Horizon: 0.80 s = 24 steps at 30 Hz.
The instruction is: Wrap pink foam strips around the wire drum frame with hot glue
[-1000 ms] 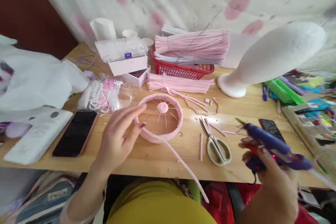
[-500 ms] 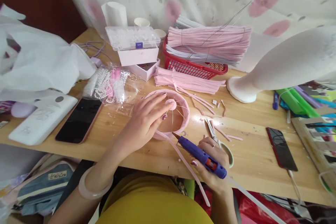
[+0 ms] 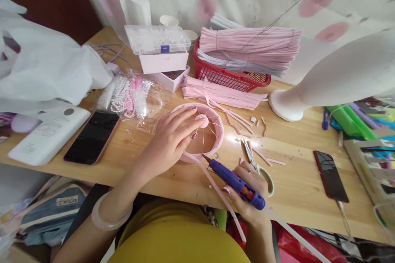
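My left hand (image 3: 168,135) lies over the left side of a pink fuzzy ring (image 3: 219,139), gripping its rim. One fingertip touches the small pink round pad (image 3: 201,121) at the centre, from which thin wires run out to the rim. In my right hand (image 3: 253,183) is a blue hot glue gun (image 3: 236,183), its nozzle pointing at the ring's near edge. A long translucent glue stick (image 3: 300,236) trails from its back end. From the ring's near rim a pink fuzzy strip (image 3: 220,195) hangs past the table edge.
Scissors (image 3: 254,162) lie beside my right hand, near pink offcuts. Behind are a bundle of pink fuzzy stems (image 3: 225,92) and a red basket (image 3: 231,76). A black phone (image 3: 92,137) and bagged beads (image 3: 128,96) lie left. A white form (image 3: 324,78) stands right.
Both hands, the ring and the glue gun keep nearly the same places. The view has shifted slightly.
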### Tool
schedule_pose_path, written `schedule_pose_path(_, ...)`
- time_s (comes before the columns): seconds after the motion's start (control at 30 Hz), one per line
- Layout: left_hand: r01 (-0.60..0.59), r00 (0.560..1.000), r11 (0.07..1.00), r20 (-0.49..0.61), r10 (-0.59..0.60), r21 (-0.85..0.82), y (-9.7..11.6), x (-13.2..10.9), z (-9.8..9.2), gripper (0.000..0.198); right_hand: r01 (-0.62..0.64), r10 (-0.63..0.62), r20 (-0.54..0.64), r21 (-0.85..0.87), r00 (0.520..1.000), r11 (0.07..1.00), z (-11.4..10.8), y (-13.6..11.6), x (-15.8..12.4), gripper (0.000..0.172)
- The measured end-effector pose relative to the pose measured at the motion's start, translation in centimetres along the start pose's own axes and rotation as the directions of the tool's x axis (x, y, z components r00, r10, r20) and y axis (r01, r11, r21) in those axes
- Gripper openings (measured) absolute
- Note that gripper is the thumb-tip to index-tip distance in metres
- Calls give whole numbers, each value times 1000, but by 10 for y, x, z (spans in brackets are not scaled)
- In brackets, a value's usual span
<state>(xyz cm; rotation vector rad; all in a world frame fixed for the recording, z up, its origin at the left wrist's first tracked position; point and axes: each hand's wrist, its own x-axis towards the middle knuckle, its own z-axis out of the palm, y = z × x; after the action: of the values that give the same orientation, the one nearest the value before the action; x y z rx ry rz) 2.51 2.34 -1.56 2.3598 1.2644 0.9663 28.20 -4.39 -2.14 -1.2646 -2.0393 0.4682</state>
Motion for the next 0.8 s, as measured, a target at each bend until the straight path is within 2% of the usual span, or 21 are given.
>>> schedule_pose_path(0.8, 11, 1000, 1000, -6, -11, 12, 2, 1, -1, 43, -85, 86, -15, 58, 996, 995, 1, -4, 5, 44)
